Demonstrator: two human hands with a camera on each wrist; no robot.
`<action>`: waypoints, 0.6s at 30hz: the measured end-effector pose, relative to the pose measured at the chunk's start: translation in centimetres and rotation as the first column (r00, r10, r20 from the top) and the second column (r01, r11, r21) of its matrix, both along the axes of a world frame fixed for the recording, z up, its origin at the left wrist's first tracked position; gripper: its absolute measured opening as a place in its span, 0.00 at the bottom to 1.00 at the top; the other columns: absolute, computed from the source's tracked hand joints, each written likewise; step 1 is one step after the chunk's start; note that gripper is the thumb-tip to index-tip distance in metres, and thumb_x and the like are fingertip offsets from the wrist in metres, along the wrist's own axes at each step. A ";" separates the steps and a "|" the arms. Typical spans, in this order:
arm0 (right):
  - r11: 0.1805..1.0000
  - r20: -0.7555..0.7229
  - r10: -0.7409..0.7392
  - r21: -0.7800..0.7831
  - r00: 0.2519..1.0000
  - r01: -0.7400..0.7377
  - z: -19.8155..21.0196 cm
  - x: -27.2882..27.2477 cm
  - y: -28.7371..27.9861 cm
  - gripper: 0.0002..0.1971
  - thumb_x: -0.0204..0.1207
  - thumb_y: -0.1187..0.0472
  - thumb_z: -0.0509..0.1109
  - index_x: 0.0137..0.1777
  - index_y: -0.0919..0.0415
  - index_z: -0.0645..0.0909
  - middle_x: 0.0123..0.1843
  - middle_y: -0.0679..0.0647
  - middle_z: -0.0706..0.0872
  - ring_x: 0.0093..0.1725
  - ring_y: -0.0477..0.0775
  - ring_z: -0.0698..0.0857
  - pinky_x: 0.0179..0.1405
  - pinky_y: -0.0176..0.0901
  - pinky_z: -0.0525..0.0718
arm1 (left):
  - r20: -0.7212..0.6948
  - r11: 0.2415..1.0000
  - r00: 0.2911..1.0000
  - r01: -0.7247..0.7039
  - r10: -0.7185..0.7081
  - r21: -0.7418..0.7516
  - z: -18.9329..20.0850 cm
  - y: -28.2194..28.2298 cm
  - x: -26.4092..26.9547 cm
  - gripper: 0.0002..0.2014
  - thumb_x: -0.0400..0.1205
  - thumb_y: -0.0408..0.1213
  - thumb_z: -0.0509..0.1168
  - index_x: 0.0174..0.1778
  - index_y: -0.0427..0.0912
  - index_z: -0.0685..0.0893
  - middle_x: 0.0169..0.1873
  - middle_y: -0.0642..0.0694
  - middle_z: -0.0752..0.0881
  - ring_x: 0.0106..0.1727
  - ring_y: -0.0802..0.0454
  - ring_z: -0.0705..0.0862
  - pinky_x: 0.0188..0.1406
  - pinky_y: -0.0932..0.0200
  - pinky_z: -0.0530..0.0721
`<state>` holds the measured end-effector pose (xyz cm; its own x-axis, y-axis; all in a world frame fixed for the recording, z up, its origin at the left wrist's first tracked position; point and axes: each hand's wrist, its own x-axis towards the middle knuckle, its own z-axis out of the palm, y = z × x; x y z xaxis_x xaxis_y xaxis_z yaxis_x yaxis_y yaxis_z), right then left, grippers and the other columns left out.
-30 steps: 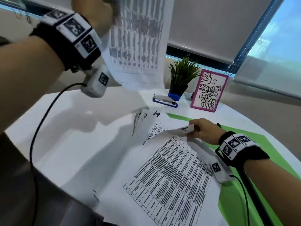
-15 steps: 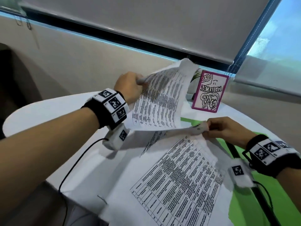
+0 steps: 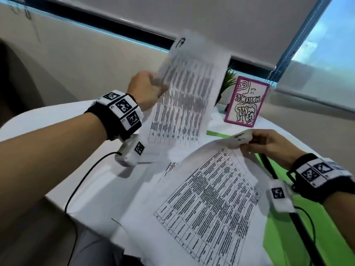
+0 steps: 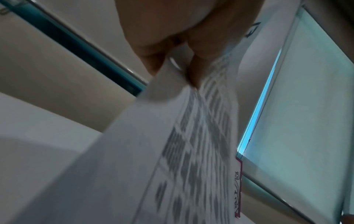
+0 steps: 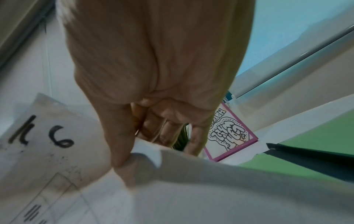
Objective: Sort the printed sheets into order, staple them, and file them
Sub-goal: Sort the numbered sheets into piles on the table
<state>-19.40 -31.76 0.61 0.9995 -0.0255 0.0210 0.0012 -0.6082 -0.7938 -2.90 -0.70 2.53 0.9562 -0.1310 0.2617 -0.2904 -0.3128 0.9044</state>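
My left hand point(image 3: 148, 89) pinches the left edge of one printed sheet point(image 3: 188, 96) and holds it upright above the table; the pinch on this sheet point(image 4: 191, 136) shows between thumb and fingers point(image 4: 153, 60) in the left wrist view. A pile of printed sheets point(image 3: 207, 204) with tables lies on the white table point(image 3: 57, 160). My right hand point(image 3: 269, 143) pinches the far corner of the top sheet and lifts it. That corner point(image 5: 44, 131) bears a handwritten number, with my thumb point(image 5: 118, 144) on it.
A pink-framed card point(image 3: 246, 102) stands at the back of the table, with a small green plant point(image 3: 228, 79) half hidden behind the raised sheet. A green folder point(image 3: 288, 237) lies under the pile at the right. Cables run from both wrists.
My left hand came down from high on the left to mid-table, then raised its sheet upright again. The right hand kept its pinch and lifted the corner slightly. The stapler went out of sight.
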 end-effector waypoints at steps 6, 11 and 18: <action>0.989 0.148 -0.135 0.082 0.980 0.124 0.6 1.5 1.4 0.06 0.71 0.67 0.75 0.46 0.65 0.83 0.40 0.49 0.91 0.38 0.44 0.88 0.43 0.31 0.84 | -0.347 0.853 0.892 0.406 -0.291 0.328 -2.3 -0.5 -2.7 0.13 0.77 0.44 0.74 0.37 0.35 0.87 0.30 0.43 0.85 0.31 0.47 0.81 0.34 0.59 0.76; 0.997 0.164 -0.035 -0.061 0.986 0.046 0.1 3.3 1.8 0.07 0.71 0.67 0.77 0.37 0.59 0.81 0.64 0.38 0.84 0.66 0.47 0.82 0.69 0.50 0.74 | -0.465 0.757 0.772 0.592 -0.434 0.278 -5.6 -1.9 -5.1 0.08 0.78 0.35 0.70 0.43 0.31 0.87 0.38 0.38 0.88 0.38 0.46 0.84 0.39 0.55 0.80; 0.987 0.095 0.013 -0.163 0.995 0.002 -0.9 4.4 2.1 0.09 0.72 0.65 0.77 0.38 0.61 0.78 0.34 0.53 0.83 0.35 0.47 0.81 0.40 0.40 0.77 | -0.387 0.788 0.847 0.501 -0.363 0.358 -5.9 -1.8 -4.6 0.10 0.77 0.40 0.70 0.38 0.36 0.87 0.34 0.44 0.88 0.35 0.50 0.82 0.38 0.59 0.79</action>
<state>-14.98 -29.67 -0.30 0.9928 -0.0084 0.1196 0.0758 -0.7288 -0.6805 -7.46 -2.46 -3.36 0.7904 -0.5809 -0.1946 -0.2446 -0.5905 0.7690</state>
